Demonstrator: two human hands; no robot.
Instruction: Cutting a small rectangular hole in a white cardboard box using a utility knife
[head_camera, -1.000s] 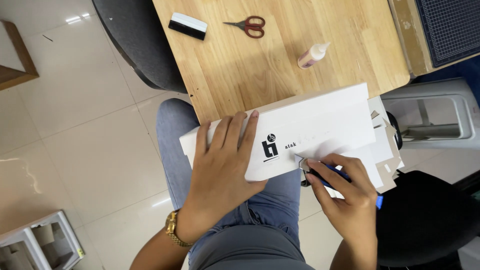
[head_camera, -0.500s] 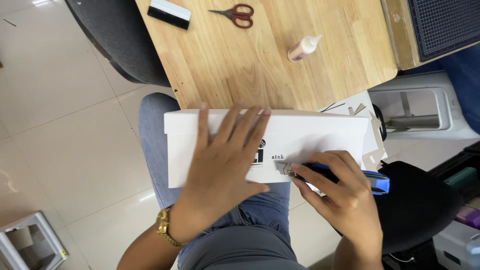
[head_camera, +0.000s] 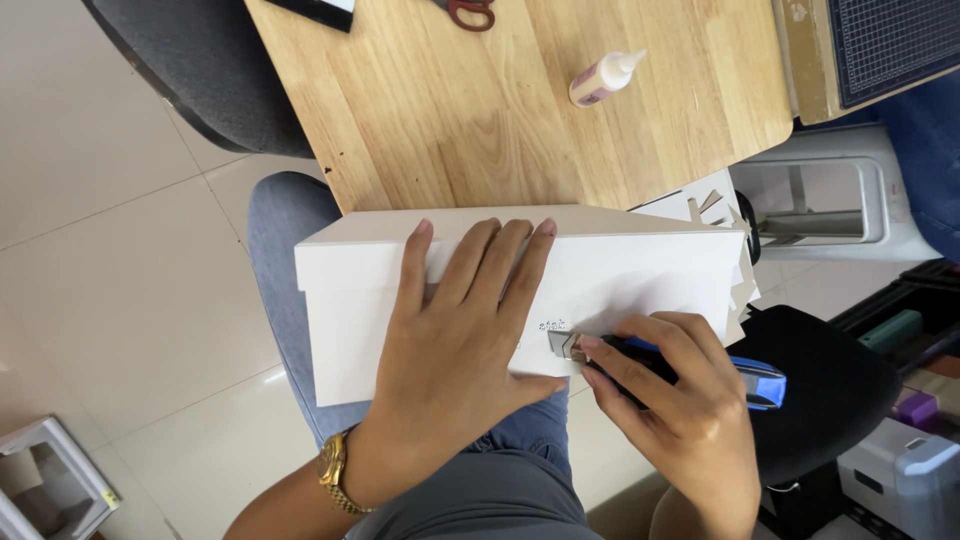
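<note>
Since the earlier frame the long white cardboard box has turned slightly on the lap. The left hand presses flat on it, fingers spread. The right hand grips a blue-and-black utility knife, blade against the box's near edge. Beyond the hands, a small glue bottle lies on the wooden table.

Matt white cardboard box under my palm; glossy blue plastic knife, metal tip; smooth varnished wooden desk.
</note>
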